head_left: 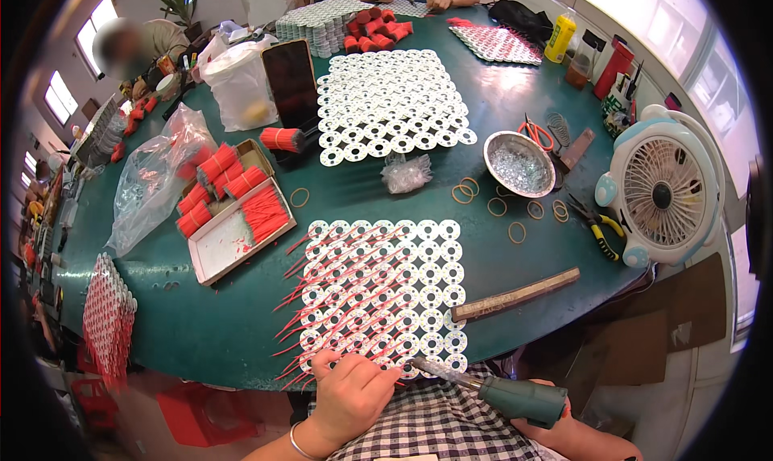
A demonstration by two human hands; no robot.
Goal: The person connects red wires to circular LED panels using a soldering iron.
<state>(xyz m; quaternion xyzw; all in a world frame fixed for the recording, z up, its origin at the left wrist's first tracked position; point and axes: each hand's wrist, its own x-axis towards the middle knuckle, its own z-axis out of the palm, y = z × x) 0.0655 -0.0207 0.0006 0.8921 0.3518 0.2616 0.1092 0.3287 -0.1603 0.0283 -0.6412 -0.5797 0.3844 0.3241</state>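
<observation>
A white sheet of joined round discs [378,296] lies on the green table in front of me, with thin red sticks threaded through most of its left and middle rows. My left hand [350,392] rests at the sheet's near edge, fingers pinched on a red stick. My right hand [555,429] is mostly hidden under a tool with a green handle [519,398] that it grips, the metal tip pointing at the sheet's near right corner.
A shallow cardboard box [233,235] holds loose and bundled red sticks. A second disc sheet [390,107], a metal bowl [518,165], rubber bands, pliers [596,227], a wooden bar [515,294] and a small fan [664,187] lie beyond. Other people sit at the far side.
</observation>
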